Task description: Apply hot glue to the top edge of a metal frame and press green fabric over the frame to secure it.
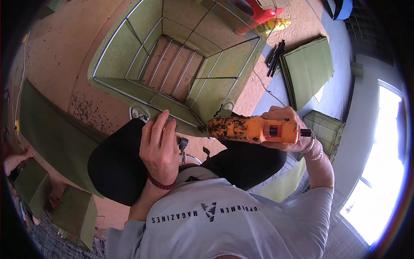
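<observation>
An orange glue gun (246,129), smeared with black, is in my right hand (282,118). My fingers wrap round its rear part, and a black stick pokes out at its back end. Its dark nozzle points left at the near rim of a basket (144,102), a metal wire frame lined with green fabric. The basket stands tilted before me, with wire bars across its bottom. My left hand (159,149) lies at the near rim, left of the nozzle, its fingers stretched out over the fabric edge. Whether its thumb pinches the fabric is hidden.
Black glue sticks (275,58) lie beside a stack of green sheets (307,71) at right. Behind stand a red container (263,13) and a yellow packet (276,25). Green fabric (56,129) stretches along the left; another person's hand (28,153) shows near green boxes (75,211).
</observation>
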The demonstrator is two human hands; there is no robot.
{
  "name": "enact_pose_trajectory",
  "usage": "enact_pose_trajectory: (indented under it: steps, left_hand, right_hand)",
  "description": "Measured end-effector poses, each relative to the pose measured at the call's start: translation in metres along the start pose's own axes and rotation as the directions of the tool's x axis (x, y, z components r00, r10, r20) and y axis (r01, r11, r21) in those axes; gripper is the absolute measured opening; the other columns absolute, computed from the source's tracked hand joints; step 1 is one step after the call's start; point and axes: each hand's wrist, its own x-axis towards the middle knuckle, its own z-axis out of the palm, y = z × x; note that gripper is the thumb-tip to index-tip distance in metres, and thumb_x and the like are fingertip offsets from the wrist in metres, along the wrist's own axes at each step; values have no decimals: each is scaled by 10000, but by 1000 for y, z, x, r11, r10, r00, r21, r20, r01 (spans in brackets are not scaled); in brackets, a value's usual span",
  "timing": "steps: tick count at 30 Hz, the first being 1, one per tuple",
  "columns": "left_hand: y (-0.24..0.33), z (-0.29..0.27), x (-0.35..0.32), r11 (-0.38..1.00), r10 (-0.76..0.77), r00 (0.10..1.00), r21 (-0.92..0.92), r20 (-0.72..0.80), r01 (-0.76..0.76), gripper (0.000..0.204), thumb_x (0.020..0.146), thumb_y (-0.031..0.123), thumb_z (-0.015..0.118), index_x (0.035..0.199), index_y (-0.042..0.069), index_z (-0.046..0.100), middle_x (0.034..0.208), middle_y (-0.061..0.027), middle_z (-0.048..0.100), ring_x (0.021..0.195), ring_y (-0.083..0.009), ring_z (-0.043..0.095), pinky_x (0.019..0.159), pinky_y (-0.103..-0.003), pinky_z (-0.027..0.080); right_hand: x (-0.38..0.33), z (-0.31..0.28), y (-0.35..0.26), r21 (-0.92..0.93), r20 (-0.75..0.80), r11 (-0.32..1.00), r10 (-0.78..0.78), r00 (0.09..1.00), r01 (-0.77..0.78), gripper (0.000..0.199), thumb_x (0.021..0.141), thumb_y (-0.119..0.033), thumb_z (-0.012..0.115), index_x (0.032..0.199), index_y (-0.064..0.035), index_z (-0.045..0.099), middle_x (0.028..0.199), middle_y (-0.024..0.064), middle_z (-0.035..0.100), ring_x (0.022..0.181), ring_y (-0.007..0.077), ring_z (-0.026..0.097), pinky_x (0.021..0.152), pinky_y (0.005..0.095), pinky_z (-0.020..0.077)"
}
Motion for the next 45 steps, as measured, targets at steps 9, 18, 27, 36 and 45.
enact_pose_trajectory:
  steps: [9, 18, 27, 36, 45]
  left_hand:
    - [0, -1, 0, 998, -19, 1000, -58, -7, 19, 281, 730, -89, 660, 1009, -58, 663, 1161, -142, 644, 1012, -366, 609, 856, -426, 516]
    - [1, -4, 1, 990, -71, 997, -120, -21, 68, 238, 790, -92, 632, 1024, -61, 656, 1140, -168, 620, 999, -329, 629, 838, -388, 522]
    - [-1, -4, -1, 981, -117, 993, -161, -30, 111, 236, 822, -92, 622, 1053, -51, 641, 1143, -171, 608, 976, -332, 639, 795, -373, 538]
    - [-3, -7, 0, 983, -140, 988, -130, -60, 131, 263, 798, -113, 642, 1054, -52, 644, 1147, -177, 590, 984, -328, 638, 787, -371, 545]
    - [-4, -8, 2, 974, -181, 982, -149, -63, 170, 218, 828, -80, 628, 1038, -25, 639, 1147, -157, 601, 1000, -337, 627, 812, -385, 532]
  right_hand:
    - [8, 0, 3, -29, 7, 1000, -8, 1000, 9, 446, 642, -216, 837, 1002, -4, 682, 804, 120, 670, 701, 271, 636, 656, 355, 499]
    - [17, 0, 2, -39, 2, 999, -27, 1000, 27, 494, 633, -219, 852, 1038, 9, 686, 830, 139, 676, 719, 270, 653, 651, 358, 506]
    - [23, 4, 7, -62, -34, 996, -63, 997, 61, 528, 628, -214, 873, 1060, 20, 679, 869, 124, 681, 732, 250, 669, 669, 347, 522]
    - [39, 1, -1, -72, -17, 996, -63, 998, 61, 502, 627, -220, 866, 1041, 2, 689, 821, 123, 675, 716, 264, 670, 665, 344, 514]
    - [48, 4, 0, -76, -83, 994, -91, 992, 85, 489, 631, -221, 872, 1027, 0, 690, 812, 114, 684, 718, 266, 678, 676, 351, 520]
